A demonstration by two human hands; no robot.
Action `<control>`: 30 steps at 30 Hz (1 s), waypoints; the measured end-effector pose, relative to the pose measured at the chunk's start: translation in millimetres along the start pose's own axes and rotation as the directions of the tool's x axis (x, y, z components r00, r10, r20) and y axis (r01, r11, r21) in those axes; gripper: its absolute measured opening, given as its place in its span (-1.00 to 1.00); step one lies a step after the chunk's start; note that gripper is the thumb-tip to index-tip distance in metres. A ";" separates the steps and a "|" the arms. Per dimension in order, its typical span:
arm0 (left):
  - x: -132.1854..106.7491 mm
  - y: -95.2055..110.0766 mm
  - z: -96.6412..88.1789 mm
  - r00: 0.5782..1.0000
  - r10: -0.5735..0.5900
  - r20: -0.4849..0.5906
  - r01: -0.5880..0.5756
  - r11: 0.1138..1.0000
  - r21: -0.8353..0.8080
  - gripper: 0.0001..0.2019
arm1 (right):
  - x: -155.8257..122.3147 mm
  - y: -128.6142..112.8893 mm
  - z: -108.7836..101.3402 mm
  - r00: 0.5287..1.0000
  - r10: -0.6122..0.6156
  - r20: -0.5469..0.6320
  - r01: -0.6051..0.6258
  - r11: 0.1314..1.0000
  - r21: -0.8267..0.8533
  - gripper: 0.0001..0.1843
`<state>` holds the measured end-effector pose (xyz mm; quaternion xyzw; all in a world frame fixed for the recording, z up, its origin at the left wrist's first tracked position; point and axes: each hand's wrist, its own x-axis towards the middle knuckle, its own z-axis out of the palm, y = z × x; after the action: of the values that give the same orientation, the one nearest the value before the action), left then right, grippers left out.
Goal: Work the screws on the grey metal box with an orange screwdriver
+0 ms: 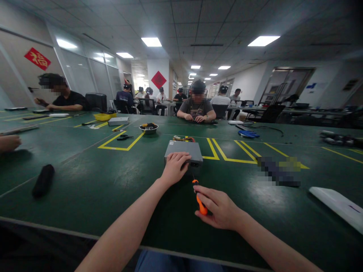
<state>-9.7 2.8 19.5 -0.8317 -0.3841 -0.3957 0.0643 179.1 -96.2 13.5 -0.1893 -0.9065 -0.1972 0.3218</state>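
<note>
A grey metal box with coloured wires at its far side lies on the green table in front of me. My left hand rests on the box's near left corner, fingers curled over its top. My right hand is closed around the orange handle of a screwdriver. The tool's thin shaft points at the near face of the box.
A black oblong object lies at the left, a white flat piece at the right. A metal bowl, scissors and a blue glove sit farther back. Several people work at the far side; another person's hand shows at the left edge.
</note>
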 end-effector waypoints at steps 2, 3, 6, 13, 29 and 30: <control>0.2 -0.2 0.0 1.000 -0.002 0.001 0.002 1.000 0.000 -0.74 | 0.9 -1.3 0.5 1.000 0.001 0.001 -0.001 1.000 -0.011 -0.66; 0.3 -0.2 0.1 1.000 -0.002 0.001 0.002 1.000 0.001 -0.74 | 1.4 -2.0 0.4 1.000 0.003 0.013 -0.003 1.000 -0.018 -0.66; 0.6 0.0 0.5 1.000 -0.002 0.002 0.002 1.000 0.004 -0.73 | 3.2 -4.3 -1.7 0.995 0.006 0.102 -0.003 1.000 -0.024 -0.62; 1.4 2.0 -1.1 1.000 0.004 0.004 -0.004 1.000 0.004 -0.73 | 10.9 -8.1 -2.1 0.983 -0.010 0.185 0.011 1.000 -0.006 -0.64; 1.9 4.1 -2.6 1.000 0.008 0.028 -0.008 1.000 0.011 -0.70 | 14.6 -3.8 -8.4 0.983 0.011 0.182 -0.028 0.996 0.089 -0.62; 1.9 4.0 -2.6 0.999 0.007 0.034 -0.007 1.000 0.010 -0.70 | 15.3 -4.6 -7.8 0.986 0.017 0.164 -0.032 0.995 0.089 -0.63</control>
<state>-7.7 0.0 23.4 -0.8393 -0.3841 -0.3795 0.0634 169.9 -100.5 28.0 -0.2009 -0.9355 -0.1352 0.2573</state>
